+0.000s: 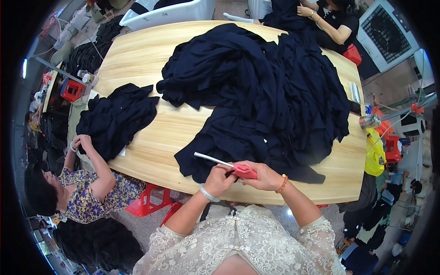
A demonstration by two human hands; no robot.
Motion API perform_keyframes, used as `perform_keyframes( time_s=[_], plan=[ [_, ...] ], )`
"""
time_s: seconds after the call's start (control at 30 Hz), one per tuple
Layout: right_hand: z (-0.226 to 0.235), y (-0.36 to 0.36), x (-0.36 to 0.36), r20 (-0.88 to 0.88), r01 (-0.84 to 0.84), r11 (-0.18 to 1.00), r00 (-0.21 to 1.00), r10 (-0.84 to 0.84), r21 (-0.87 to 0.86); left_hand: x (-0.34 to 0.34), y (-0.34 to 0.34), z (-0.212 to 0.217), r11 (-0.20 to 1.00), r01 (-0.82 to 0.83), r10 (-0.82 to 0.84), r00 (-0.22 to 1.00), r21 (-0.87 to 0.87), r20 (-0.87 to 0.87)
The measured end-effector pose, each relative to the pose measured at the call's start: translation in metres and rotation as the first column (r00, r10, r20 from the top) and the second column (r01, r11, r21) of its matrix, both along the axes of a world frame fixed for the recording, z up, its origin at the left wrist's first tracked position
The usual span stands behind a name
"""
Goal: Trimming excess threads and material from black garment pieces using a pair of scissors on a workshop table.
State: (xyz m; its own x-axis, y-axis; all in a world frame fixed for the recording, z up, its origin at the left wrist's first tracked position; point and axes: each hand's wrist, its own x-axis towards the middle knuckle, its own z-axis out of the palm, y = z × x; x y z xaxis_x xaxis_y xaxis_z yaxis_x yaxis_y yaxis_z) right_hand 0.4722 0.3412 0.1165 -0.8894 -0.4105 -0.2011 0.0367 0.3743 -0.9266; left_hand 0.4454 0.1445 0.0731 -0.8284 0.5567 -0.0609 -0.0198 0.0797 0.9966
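My right hand [263, 175] is closed round the red handle of a pair of scissors [245, 171]. Their long silver blade points left, over the lower edge of the navy garments. Close against the handle, my left hand [218, 180] has its fingers pinched together. A small dark bit shows at its fingertips, too hidden to name. Just beyond both hands, a big loose heap of navy garments [256, 87] covers the middle and right of the table. A grey-looking strip of cloth [308, 174] sticks out to the right of my right hand.
The pale wooden table [151, 142] curves round in front of me. On the left, a seated person handles another navy garment [117, 112]. A second person works at the far right. A white tub [169, 16] stands behind the table; a red stool [149, 200] is at lower left, a yellow bag [376, 153] at right.
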Motion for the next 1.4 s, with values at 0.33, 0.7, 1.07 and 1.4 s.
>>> perform_keyframes(
  time_s=[0.33,0.7,1.07,1.4],
  plan=[
    [0.0,0.009,-0.025,-0.022,0.224,0.966,0.975,-0.223,0.127,-0.008,-0.034,0.007,0.995,-0.014,0.04,0.964,-0.098,0.264],
    [0.034,0.051,0.006,-0.072,0.049,0.876,0.997,-0.016,0.48,-0.016,-0.031,-0.002,0.976,-0.203,0.21,0.974,-0.084,0.088],
    [0.064,0.053,0.036,0.091,-0.063,0.75,0.996,0.004,0.658,-0.031,-0.023,0.002,0.929,-0.259,0.126,0.894,-0.266,-0.43],
    [0.059,0.043,0.034,0.123,-0.154,0.77,0.987,0.099,0.619,-0.029,-0.029,0.006,0.946,-0.235,0.144,0.923,-0.224,-0.358]
  ],
)
